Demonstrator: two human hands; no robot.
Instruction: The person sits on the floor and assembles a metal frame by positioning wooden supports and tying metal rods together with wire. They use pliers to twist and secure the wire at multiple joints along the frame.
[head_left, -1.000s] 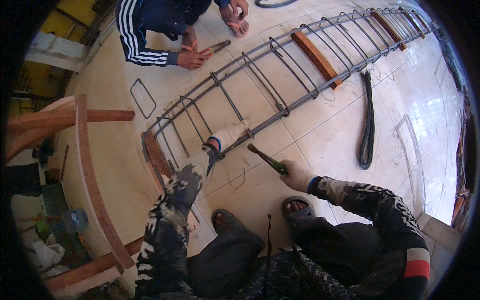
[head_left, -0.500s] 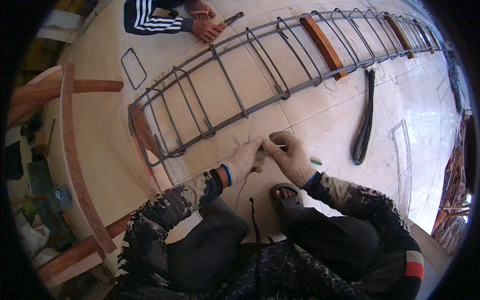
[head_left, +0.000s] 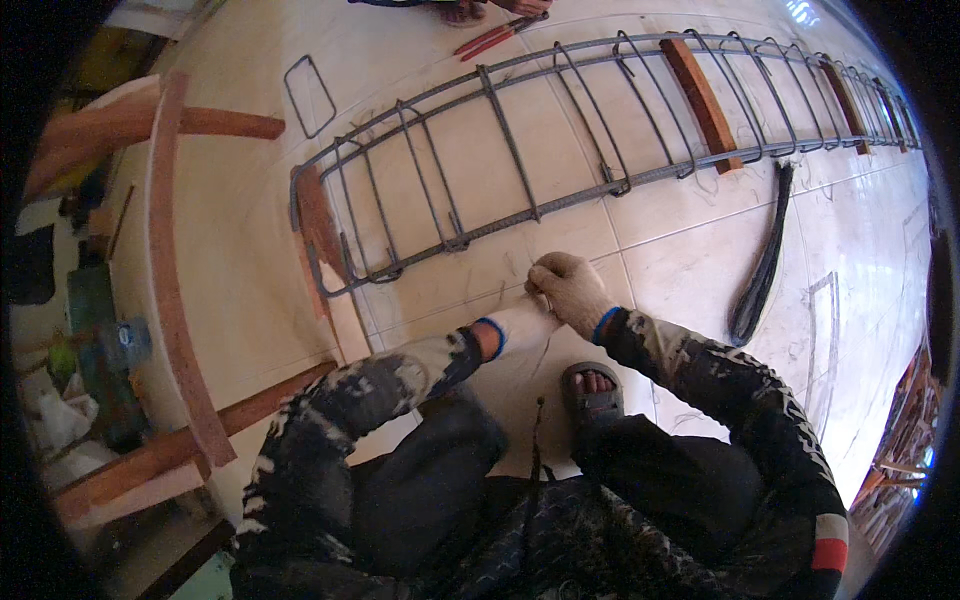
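My hands, in cream knitted gloves with blue cuffs, meet in front of me above the tiled floor. My left hand is closed, its fingers partly covered by the right. A thin wire trails below it. Over its fingertips my right hand is pinched closed; what lies between its fingers is too small to make out. Just beyond both hands, not touched by them, lies a long cage of steel bars with rectangular stirrups, resting on wooden blocks.
A bundle of dark wire lies on the right. At the far side a co-worker's hand is beside red-handled pincers. A loose stirrup lies far left, near a wooden frame. My sandalled foot is below my hands.
My right hand has closed in over the left one's fingers. The view has shifted, so the cage sits further right and lower. The co-worker's pincers appear with their handles spread.
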